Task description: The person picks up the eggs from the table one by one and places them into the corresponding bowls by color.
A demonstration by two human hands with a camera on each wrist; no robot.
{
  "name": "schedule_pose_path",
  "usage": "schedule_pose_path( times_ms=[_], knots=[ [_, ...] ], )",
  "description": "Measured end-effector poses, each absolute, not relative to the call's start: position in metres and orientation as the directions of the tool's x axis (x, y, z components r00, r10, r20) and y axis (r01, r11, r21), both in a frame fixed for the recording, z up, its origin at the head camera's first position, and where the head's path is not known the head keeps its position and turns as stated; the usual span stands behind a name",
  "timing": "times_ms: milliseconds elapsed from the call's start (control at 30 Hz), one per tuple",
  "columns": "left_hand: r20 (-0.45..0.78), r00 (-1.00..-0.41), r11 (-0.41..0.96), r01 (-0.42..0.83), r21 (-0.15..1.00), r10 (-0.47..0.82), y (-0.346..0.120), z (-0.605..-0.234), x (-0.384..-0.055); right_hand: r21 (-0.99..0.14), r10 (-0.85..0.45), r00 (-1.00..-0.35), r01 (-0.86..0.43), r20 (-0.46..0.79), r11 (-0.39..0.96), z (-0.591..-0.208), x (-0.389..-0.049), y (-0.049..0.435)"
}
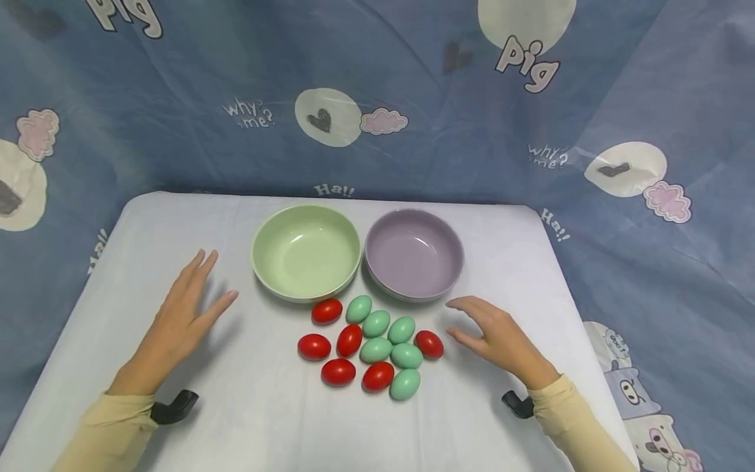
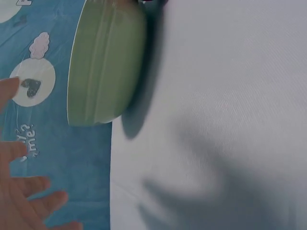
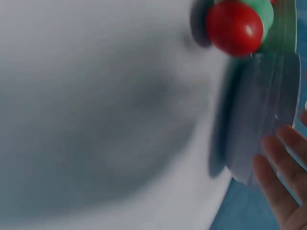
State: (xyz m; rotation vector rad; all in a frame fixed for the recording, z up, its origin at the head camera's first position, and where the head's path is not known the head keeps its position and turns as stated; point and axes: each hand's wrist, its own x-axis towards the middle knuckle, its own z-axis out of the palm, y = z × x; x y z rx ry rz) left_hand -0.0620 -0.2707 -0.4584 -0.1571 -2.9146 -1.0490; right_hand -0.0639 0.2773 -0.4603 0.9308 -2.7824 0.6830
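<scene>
My left hand (image 1: 179,321) is held over the white table to the left of the light green bowl (image 1: 307,262), fingers spread and holding nothing. On the other side, my right hand (image 1: 501,337) hovers with relaxed, slightly bent fingers and grips nothing. A red egg (image 1: 428,345) lies closest to its thumb, and the purple bowl (image 1: 415,255) is up and to its left. Several red eggs (image 1: 339,372) and several mint green eggs (image 1: 407,356) lie in a loose cluster in front of the two bowls. Both bowls hold nothing.
The white tabletop (image 1: 248,419) has its far edge just behind the bowls, which stand side by side. Past it hangs a blue cloth (image 1: 413,157) printed with cartoon shapes. A black wrist mount (image 1: 174,407) sticks out from the left sleeve, another (image 1: 518,404) from the right.
</scene>
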Motion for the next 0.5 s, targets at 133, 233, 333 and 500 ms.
schedule_pose_path(
  times_ms=[133,233,333,500],
  knots=[
    [0.040,-0.996,0.707,0.084,0.702,0.078,-0.267,-0.467,-0.074,-0.443,-0.580,-0.799,-0.583,0.158,0.681,-0.471,-0.058,0.271],
    [0.053,-0.995,0.645,0.091,0.759,0.079,-0.262,-0.479,-0.087,-0.492,-0.594,-0.797,-0.563,0.111,0.664,-0.477,-0.055,0.267],
    [0.047,-0.996,0.580,0.081,0.810,0.074,-0.257,-0.490,-0.098,-0.520,-0.607,-0.790,-0.557,0.090,0.648,-0.481,-0.053,0.264],
    [0.011,-0.994,0.471,0.062,0.880,0.110,-0.252,-0.504,-0.115,-0.539,-0.616,-0.785,-0.549,0.071,0.639,-0.483,-0.051,0.259]
  ],
)
